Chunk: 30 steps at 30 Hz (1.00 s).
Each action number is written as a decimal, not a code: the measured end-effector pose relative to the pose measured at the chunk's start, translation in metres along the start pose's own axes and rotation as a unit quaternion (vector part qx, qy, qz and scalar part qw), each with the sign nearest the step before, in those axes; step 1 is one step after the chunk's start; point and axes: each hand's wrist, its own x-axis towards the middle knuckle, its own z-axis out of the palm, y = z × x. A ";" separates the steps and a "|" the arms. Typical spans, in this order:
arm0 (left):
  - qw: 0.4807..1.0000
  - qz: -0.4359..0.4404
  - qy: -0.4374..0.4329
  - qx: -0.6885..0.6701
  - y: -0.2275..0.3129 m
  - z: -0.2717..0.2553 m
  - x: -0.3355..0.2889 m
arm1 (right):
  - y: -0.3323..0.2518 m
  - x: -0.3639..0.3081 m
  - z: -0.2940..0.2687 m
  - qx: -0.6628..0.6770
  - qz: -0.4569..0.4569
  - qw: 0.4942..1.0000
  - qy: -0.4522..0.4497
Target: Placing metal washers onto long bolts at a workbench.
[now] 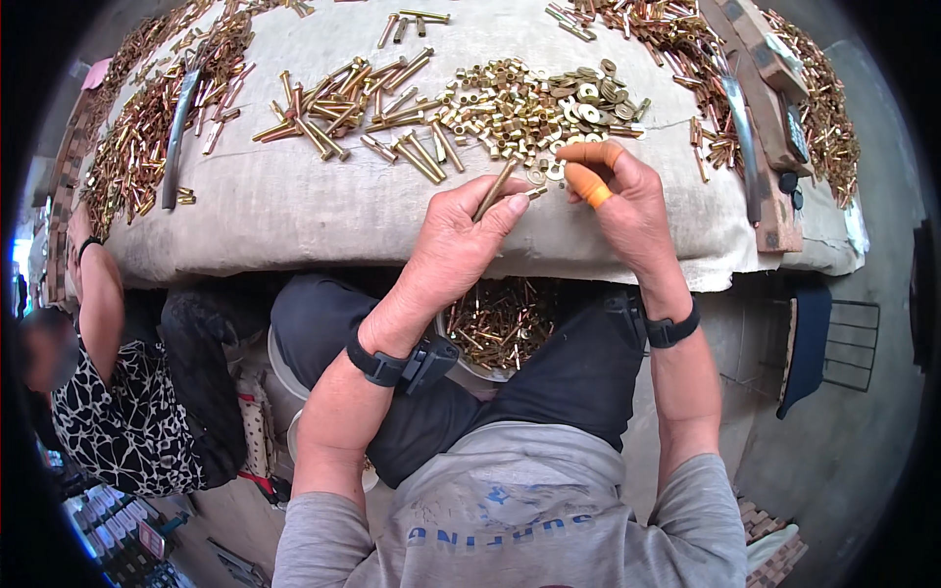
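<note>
Head view: left hand (pixel 459 223) holds slim brassy bolt (pixel 495 191); right hand (pixel 632 208) near ring-shaped washers (pixel 594 115), grip unclear.

Blue lettering (pixel 502 536) on a grey shirt (pixel 578 480)
From my remote seat I see one curved row of capitals, upside down to me, across its front at the near side, beside a worn blue emblem (pixel 510 498).

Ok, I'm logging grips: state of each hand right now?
Left hand: closed, holding at least one brass-coloured bolt.
Right hand: partly curled; cannot tell whether it holds anything.
</note>
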 end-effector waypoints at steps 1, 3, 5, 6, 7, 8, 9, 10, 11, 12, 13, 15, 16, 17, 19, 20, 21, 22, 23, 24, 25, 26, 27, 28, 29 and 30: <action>1.000 0.004 -0.009 0.009 -0.001 0.001 0.000 | -0.001 -0.005 -0.002 -0.001 0.001 1.000 0.001; 1.000 0.002 -0.015 0.015 -0.001 0.003 0.000 | -0.004 -0.013 -0.005 0.090 0.070 0.993 -0.032; 1.000 0.000 -0.019 0.023 0.000 0.005 -0.001 | -0.003 -0.020 -0.004 0.103 0.078 0.991 -0.037; 0.999 -0.007 -0.036 0.018 0.001 0.005 -0.001 | -0.001 -0.024 -0.001 0.135 0.079 0.987 -0.045; 0.998 -0.014 -0.052 0.014 0.001 0.006 -0.002 | 0.001 -0.027 0.000 0.167 0.080 0.981 -0.052; 0.998 -0.015 -0.053 0.013 0.002 0.006 -0.003 | 0.001 -0.027 -0.002 0.158 0.080 0.983 -0.058; 0.998 -0.008 -0.061 0.023 0.002 0.006 -0.003 | 0.001 -0.028 -0.002 0.157 0.080 0.983 -0.058; 0.997 -0.001 -0.069 0.034 0.002 0.006 -0.003 | 0.002 -0.029 -0.002 0.168 0.080 0.981 -0.052; 0.997 -0.001 -0.069 0.033 0.001 0.006 -0.003 | 0.002 -0.030 -0.002 0.179 0.080 0.980 -0.047; 0.996 0.007 -0.075 0.039 0.000 0.006 -0.002 | 0.004 -0.030 -0.003 0.178 0.080 0.980 -0.047; 0.996 0.015 -0.080 0.045 -0.002 0.006 -0.002 | 0.005 -0.031 -0.004 0.187 0.085 0.977 -0.053; 0.995 0.029 -0.078 0.057 -0.005 0.006 -0.002 | 0.006 -0.031 -0.005 0.196 0.092 0.974 -0.060; 0.994 0.042 -0.077 0.070 -0.005 0.006 -0.002 | 0.004 -0.032 -0.005 0.192 0.096 0.975 -0.060; 0.994 0.041 -0.077 0.070 -0.004 0.006 -0.002 | 0.004 -0.032 -0.005 0.187 0.100 0.975 -0.059; 0.995 0.001 -0.092 0.047 0.001 0.005 -0.002 | 0.002 -0.032 -0.004 0.185 0.095 0.976 -0.057; 0.995 0.001 -0.091 0.047 -0.001 0.005 -0.002 | 0.002 -0.033 -0.003 0.183 0.090 0.977 -0.055; 0.994 0.034 -0.079 0.065 -0.005 0.007 -0.002 | 0.002 -0.032 -0.003 0.182 0.090 0.977 -0.056; 0.992 0.067 -0.066 0.084 -0.007 0.008 -0.002 | 0.002 -0.032 -0.002 0.177 0.092 0.978 -0.054; 0.992 0.067 -0.065 0.083 -0.008 0.008 -0.002 | 0.002 -0.032 -0.002 0.172 0.094 0.979 -0.051; 0.992 0.070 -0.066 0.078 -0.009 0.008 -0.001 | 0.003 -0.033 -0.002 0.172 0.094 0.979 -0.051; 0.992 0.074 -0.066 0.072 -0.009 0.009 -0.001 | 0.006 -0.033 -0.001 0.179 0.097 0.978 -0.046; 0.992 0.074 -0.066 0.071 -0.008 0.008 -0.001 | 0.008 -0.034 -0.001 0.186 0.101 0.976 -0.041; 0.996 0.034 -0.077 0.039 -0.005 0.008 -0.002 | 0.008 -0.035 0.000 0.187 0.101 0.976 -0.043; 0.996 -0.006 -0.088 0.006 -0.003 0.007 -0.002 | 0.008 -0.036 0.002 0.177 0.082 0.980 -0.038; 0.996 -0.006 -0.087 0.007 -0.003 0.005 -0.002 | 0.009 -0.037 0.003 0.167 0.063 0.983 -0.034; 0.996 -0.024 -0.083 -0.004 -0.002 0.005 -0.002 | 0.008 -0.037 0.002 0.167 0.063 0.983 -0.033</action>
